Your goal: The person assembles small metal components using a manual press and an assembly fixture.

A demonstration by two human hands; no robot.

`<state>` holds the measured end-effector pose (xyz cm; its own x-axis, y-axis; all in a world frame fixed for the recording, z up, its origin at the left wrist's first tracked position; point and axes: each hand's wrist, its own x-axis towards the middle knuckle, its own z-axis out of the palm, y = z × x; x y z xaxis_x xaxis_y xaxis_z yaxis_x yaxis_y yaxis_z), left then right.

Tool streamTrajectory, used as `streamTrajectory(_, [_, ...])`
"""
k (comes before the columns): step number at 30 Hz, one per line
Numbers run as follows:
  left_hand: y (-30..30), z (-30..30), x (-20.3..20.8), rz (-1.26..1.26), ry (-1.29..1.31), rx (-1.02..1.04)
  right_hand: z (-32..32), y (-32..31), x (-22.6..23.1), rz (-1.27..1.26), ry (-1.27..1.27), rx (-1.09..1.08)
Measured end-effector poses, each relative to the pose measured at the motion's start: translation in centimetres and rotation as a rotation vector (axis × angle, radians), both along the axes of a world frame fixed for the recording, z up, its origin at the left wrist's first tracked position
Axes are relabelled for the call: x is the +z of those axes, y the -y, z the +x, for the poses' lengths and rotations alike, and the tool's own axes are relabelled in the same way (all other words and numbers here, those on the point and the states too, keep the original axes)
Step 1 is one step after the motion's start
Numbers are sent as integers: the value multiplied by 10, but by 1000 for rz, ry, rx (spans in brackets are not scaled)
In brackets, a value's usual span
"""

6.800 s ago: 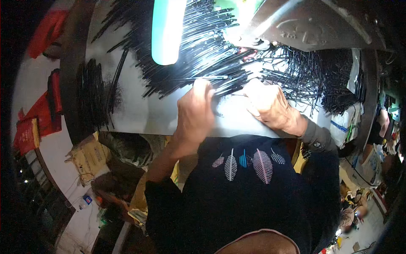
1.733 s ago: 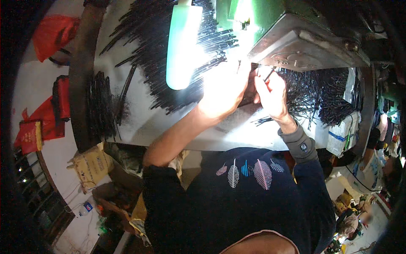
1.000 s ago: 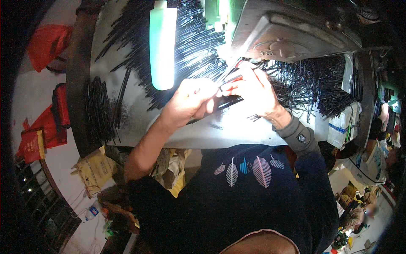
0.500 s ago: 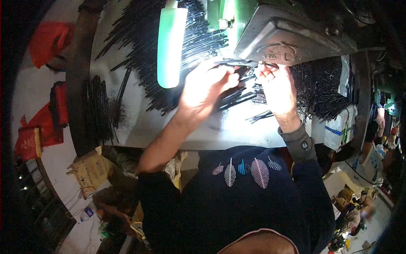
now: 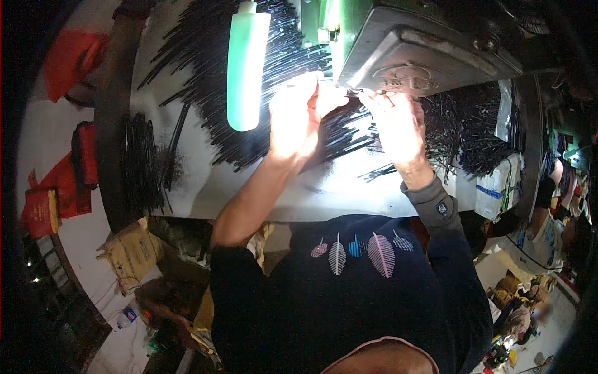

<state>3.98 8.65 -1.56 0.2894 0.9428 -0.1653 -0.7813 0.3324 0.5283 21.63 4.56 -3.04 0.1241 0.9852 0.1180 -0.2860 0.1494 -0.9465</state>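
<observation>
My left hand (image 5: 296, 118) is raised over the worktable (image 5: 280, 202) with its fingers pinched together. Strong glare hides what they hold. My right hand (image 5: 398, 121) is closed just under the lower edge of a grey metal machine cover (image 5: 408, 68), its fingertips close to that edge. What lies in its fingers is too small to make out. Below and behind both hands, many thin black rods (image 5: 218, 106) lie spread in a thick layer. A pale green bottle-shaped object (image 5: 246, 68) stands out left of my left hand.
Green machine parts (image 5: 333, 28) glow behind the hands. A separate bundle of black rods (image 5: 142, 165) lies at the table's left. A white box with a blue band (image 5: 495, 190) sits at the right edge. Red bags (image 5: 75, 62) and a tan sack (image 5: 131, 252) are to the left.
My left hand has turned more upright, its fingertips raised. My right hand has shifted slightly left along the cover. The dark strip seen between the hands earlier is no longer plain to see.
</observation>
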Motion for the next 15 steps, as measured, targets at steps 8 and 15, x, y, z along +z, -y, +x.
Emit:
streamTrajectory(8, [5,13,-3,137,93,134,8,4,-1,8,-419,57])
streamTrajectory(15, [3,-2,-9,75,92,12,7,3,7,-29,320,13])
